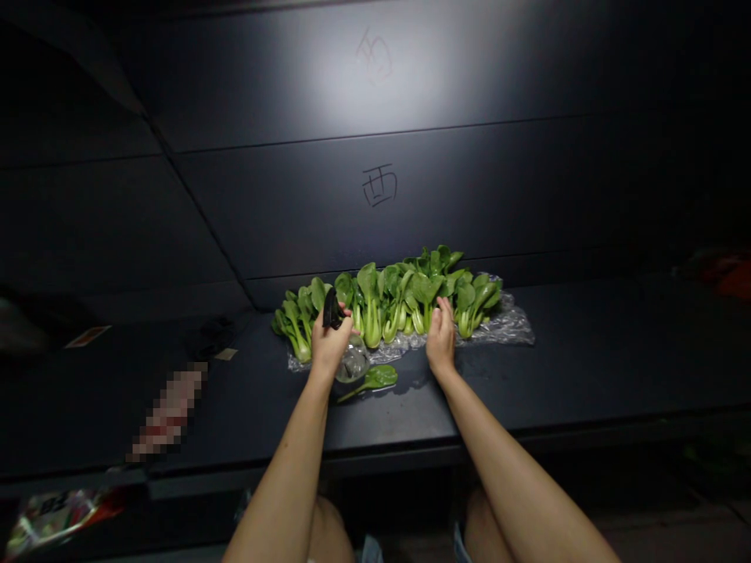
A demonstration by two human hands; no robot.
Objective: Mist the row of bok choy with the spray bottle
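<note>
My left hand (pixel 332 342) is closed around the neck of a spray bottle with a black trigger head (pixel 332 310) and a clear body (pixel 353 360). Behind it, several heads of bok choy (pixel 371 309) stand in a row against the dark panel, on crinkled clear plastic wrap (pixel 509 324). Near the right part of the row is my right hand (pixel 441 338), upright with its fingers stretched out and nothing visible in it. Whether it touches the leaves I cannot tell. A loose green leaf (pixel 380 377) lies on the wet shelf in front of the bottle.
The dark shelf (pixel 563 363) runs across the view, with a panel behind bearing a handwritten character (pixel 379 184). To the left lie a pixelated item (pixel 170 414), a small card (pixel 226 354) and a dark tangled thing (pixel 211 335). A colourful package (pixel 55 516) sits lower left.
</note>
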